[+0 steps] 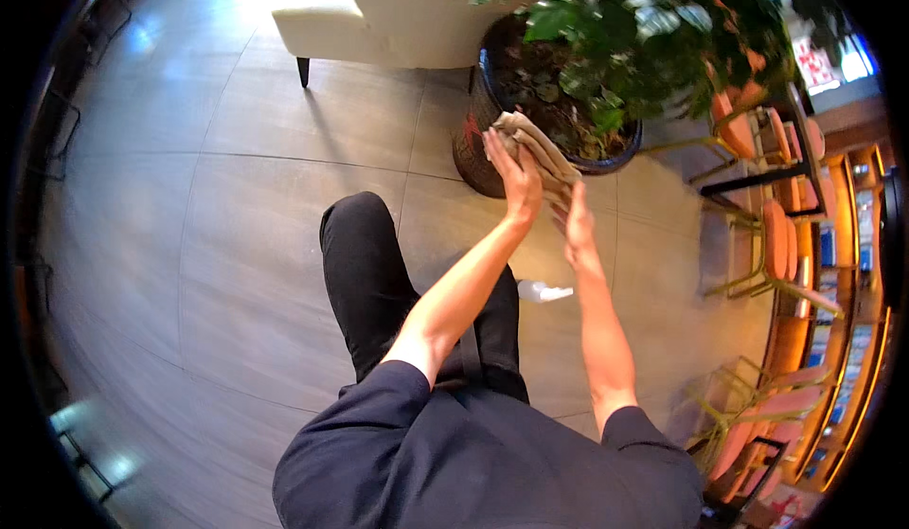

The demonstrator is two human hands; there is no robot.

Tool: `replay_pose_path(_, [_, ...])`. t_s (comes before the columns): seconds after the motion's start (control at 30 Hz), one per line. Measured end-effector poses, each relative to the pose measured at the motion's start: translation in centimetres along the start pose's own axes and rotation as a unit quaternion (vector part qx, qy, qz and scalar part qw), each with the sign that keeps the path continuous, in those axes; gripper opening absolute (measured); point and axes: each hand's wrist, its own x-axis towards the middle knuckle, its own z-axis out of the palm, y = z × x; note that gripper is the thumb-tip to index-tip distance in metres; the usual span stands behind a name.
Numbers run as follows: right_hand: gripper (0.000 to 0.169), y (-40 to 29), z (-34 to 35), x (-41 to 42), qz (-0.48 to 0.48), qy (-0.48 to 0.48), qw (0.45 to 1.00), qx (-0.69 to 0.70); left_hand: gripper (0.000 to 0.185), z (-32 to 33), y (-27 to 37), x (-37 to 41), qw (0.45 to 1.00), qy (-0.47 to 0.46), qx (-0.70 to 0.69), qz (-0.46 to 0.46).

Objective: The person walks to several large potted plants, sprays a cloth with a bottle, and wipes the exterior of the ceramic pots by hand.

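A folded beige-brown cloth [541,149] is held up in front of the dark potted-plant container [474,149], between my two hands. My left hand [518,181] lies along its near left side, fingers stretched over the fabric. At the cloth's lower right corner, my right hand [580,227] holds it with the fingertips; part of this hand is blurred. Behind the cloth, the pot's rim and soil are partly hidden. A whitish spray bottle [541,291] is on the floor between my forearms, partly covered by my knee.
Large green leaves [611,24] overhang the pot. A cream armchair [419,21] stands behind it to the left. Along the right are orange-pink chairs [777,238], a dark-framed table [760,177] and lit shelves [845,259]. Grey floor tiles [270,245] extend leftward.
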Motion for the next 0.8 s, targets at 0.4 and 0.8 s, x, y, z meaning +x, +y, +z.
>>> replay_pose_path(0.4, [0.071, -9.6, -5.9, 2.3, 0.014, 0.050, 0.996, 0.074, 0.061, 0.7, 3.3, 18.1, 0.998, 0.058, -0.029, -0.013])
replay_pose_path(0.8, [0.070, -9.9, -2.7, 2.5, 0.034, 0.068, 0.990, 0.122, 0.061, 0.4, -5.1, 28.0, 0.953, -0.272, -0.127, -0.027])
